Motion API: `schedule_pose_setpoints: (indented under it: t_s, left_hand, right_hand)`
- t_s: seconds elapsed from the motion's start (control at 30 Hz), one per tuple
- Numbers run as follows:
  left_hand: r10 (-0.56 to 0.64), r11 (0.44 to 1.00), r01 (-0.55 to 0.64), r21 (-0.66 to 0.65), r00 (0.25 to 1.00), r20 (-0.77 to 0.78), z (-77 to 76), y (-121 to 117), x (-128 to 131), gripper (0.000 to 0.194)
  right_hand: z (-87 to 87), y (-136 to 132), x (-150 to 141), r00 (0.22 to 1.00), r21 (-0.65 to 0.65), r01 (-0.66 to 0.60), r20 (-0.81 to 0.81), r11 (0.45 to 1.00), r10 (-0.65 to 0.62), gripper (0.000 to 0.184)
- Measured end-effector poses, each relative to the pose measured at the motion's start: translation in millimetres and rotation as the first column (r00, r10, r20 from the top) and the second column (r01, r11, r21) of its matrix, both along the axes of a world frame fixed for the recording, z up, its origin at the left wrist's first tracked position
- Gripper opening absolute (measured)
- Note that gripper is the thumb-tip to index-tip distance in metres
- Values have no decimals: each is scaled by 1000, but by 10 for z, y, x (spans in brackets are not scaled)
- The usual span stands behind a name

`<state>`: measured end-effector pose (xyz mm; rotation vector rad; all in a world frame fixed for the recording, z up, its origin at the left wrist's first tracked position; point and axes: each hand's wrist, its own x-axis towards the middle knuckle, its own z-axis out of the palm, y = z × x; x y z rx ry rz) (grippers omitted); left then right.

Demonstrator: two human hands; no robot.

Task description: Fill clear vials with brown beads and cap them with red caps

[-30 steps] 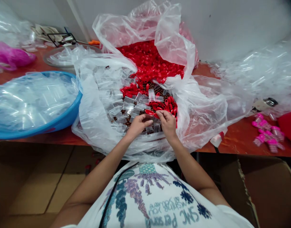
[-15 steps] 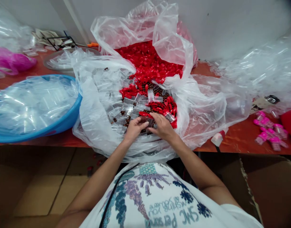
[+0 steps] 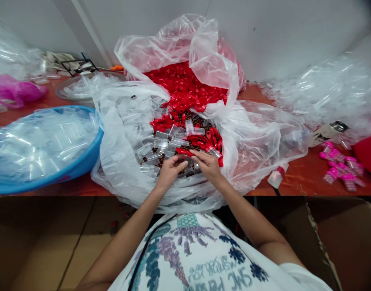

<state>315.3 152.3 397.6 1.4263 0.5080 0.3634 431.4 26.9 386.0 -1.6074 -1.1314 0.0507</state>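
Note:
My left hand (image 3: 170,169) and my right hand (image 3: 207,165) meet close together over a pile of small clear plastic tubes (image 3: 161,143), red caps (image 3: 203,141) and brown beads (image 3: 191,118) lying in an opened clear plastic bag (image 3: 121,121). Both hands have their fingers curled and pinched toward each other. What they pinch is too small to name. Behind them a big heap of red caps (image 3: 185,87) fills the back of the bag.
A blue basin (image 3: 79,161) lined with clear plastic stands at the left on the red-brown table (image 3: 297,182). Pink-capped tubes (image 3: 339,167) lie at the right, near crumpled clear plastic (image 3: 324,93). A cardboard box (image 3: 345,238) sits below right.
Both hands stayed over the pile, shifting slightly while the fingers worked together. The view tilted a little, so everything sits lower in the picture.

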Motion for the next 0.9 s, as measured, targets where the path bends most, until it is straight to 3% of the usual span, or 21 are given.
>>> schedule_pose_setpoints:
  t_s: [0.1,0.27,0.43,0.63,0.73,0.83,0.9]
  left_hand:
    - [14,1000,-14,-6,1000,14,-2,-7,3,32]
    - [55,998,-53,-43,998,42,-68,-5,-9,32]
    - [86,982,-77,-171,995,43,-117,-15,-26,36]
    - [66,996,-69,56,997,49,-87,-27,-34,28]
    - [71,993,-74,87,997,38,-91,-38,-43,28]
    - [48,999,-48,-12,998,38,-68,-35,-42,33]
    - [15,982,-10,-189,1000,26,-16,-20,-31,37]
  right_hand:
    - [-31,-5,-33,999,-17,8,41,1000,-8,32]
    - [-46,-25,-24,911,-175,35,411,984,41,64]
    - [-32,1,8,841,-241,54,535,969,87,63]
    - [-1,18,48,801,-172,49,595,984,64,52]
    - [-22,9,73,816,-151,26,574,988,66,52]
    - [-42,-6,77,834,-127,5,548,992,66,54]
    - [-37,-19,61,842,-110,15,537,994,47,56]
